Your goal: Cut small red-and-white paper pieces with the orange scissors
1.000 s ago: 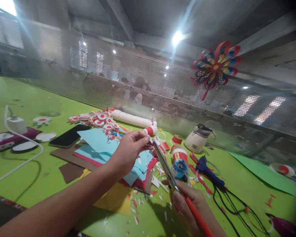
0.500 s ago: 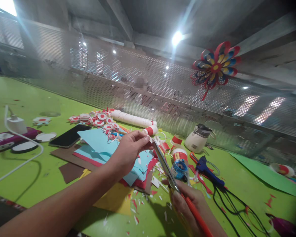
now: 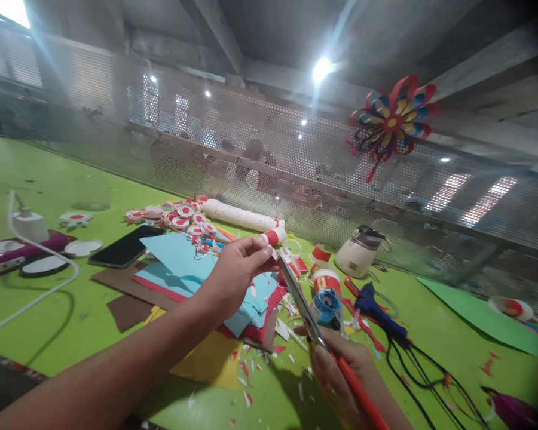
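Note:
My left hand (image 3: 240, 272) pinches a small white piece of paper (image 3: 274, 254) between thumb and fingers, mostly hidden by them. In my right hand (image 3: 341, 364) is a pair of scissors (image 3: 301, 298) with orange-red handles, its blade tips right at the paper piece. Whether the blades are fully closed is hard to see. Beneath my left hand lie light blue paper sheets (image 3: 179, 269) on red and brown sheets. White and red paper scraps (image 3: 246, 373) are strewn over the green table (image 3: 197, 412) below the scissors.
A blue glue gun (image 3: 379, 310) with a black cord lies to the right. Paper cups (image 3: 326, 280), a blue tape roll (image 3: 326, 307) and a white jug (image 3: 358, 254) stand beyond. Left are a phone (image 3: 126, 246), a cable and red-white paper discs (image 3: 179, 222). A mesh screen (image 3: 206, 161) borders the table.
Both hands, the scissors and the paper piece stay in almost the same place. No clear cut or release shows.

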Demonstrator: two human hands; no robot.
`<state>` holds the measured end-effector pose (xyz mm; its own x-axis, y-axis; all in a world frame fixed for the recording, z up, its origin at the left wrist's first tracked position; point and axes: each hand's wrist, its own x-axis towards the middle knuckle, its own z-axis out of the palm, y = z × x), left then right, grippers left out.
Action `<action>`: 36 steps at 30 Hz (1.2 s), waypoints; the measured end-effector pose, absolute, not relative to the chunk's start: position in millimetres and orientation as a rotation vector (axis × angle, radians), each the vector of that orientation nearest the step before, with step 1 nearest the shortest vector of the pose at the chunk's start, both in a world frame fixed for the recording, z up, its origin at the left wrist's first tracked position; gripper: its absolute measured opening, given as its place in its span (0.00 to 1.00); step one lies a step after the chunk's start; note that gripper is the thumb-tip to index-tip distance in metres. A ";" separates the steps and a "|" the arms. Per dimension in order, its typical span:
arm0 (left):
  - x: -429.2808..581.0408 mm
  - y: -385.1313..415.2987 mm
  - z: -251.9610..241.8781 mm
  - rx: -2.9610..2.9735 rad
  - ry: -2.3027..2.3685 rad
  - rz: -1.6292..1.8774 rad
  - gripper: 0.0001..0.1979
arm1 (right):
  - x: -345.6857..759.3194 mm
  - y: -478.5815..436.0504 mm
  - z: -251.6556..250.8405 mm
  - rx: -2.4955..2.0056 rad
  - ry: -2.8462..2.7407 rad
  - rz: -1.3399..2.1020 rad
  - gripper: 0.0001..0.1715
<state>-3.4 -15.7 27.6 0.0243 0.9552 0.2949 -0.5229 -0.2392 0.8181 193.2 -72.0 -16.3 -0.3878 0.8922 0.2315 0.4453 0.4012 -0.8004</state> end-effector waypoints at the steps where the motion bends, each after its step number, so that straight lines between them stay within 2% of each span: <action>1: -3.4 -15.6 27.5 1.031 0.577 1.538 0.05 | 193.3 -72.0 -16.6 -1.161 -1.992 0.846 0.26; 6: -3.8 -15.1 27.3 1.022 0.587 1.536 0.05 | 192.7 -72.7 -14.5 -1.253 -2.014 0.744 0.29; 23: -5.6 -16.2 27.4 1.029 0.617 1.528 0.05 | 188.7 -76.1 -10.4 -1.248 -2.013 0.646 0.24; 36: -6.8 -13.0 23.3 0.999 0.612 1.497 0.04 | 186.4 -72.0 -11.3 -1.272 -1.927 0.707 0.26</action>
